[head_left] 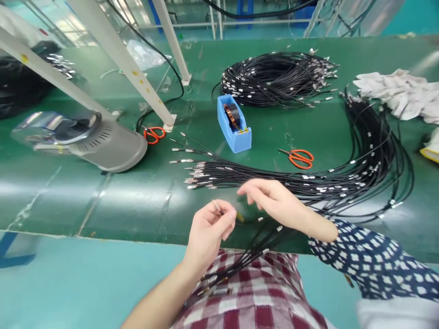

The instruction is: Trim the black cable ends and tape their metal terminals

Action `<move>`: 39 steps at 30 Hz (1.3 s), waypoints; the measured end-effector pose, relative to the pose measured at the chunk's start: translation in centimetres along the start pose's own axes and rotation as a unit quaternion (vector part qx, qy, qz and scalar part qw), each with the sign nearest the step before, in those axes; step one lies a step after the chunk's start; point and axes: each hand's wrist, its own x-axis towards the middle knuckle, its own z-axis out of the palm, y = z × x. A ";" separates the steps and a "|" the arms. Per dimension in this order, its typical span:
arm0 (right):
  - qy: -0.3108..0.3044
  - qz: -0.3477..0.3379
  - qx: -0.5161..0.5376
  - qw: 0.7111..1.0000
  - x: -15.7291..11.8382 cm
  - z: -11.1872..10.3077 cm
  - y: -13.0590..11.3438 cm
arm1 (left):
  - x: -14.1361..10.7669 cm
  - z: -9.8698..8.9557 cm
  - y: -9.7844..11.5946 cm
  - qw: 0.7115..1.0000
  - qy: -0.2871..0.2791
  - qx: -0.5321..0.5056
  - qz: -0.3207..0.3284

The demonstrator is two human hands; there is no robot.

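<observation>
My left hand (pixel 212 226) is closed in a pinch near the table's front edge. A thin cable end (pixel 217 207) with a pale tip pokes out between its fingers. Just right of those fingertips is a small piece of amber tape (pixel 240 217), apparently on the cable. My right hand (pixel 274 201) hovers to the right with fingers loosely bent, and I see nothing in it. Behind it stretches a bundle of black cables (pixel 236 173) with white labels and pale ends. More black cables (pixel 250 256) hang across the checked apron (pixel 260 292).
A blue tape dispenser (pixel 236 137) stands behind the bundle. Orange-handled scissors (pixel 300 158) lie to its right, another orange-handled pair (pixel 154 135) by a grey machine (pixel 113 146). Farther back are a coil of cables (pixel 270 77), white metal posts (pixel 171 41) and white gloves (pixel 401 93).
</observation>
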 end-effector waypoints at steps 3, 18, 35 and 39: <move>0.022 -0.010 0.077 0.997 -0.9 1.3 0.6 | 0.1 0.2 -0.1 1.000 0.014 -0.025 -0.003; 0.075 0.016 0.102 0.992 -0.6 1.4 0.4 | -0.5 -0.6 -0.7 0.997 -0.067 -0.036 0.026; 0.007 0.055 0.145 0.988 -0.2 1.6 -0.1 | -1.2 0.6 -0.1 0.999 -0.011 0.048 0.023; 0.006 0.058 0.154 0.986 -0.1 1.8 -0.1 | -1.2 0.5 -0.1 0.998 -0.015 0.048 0.023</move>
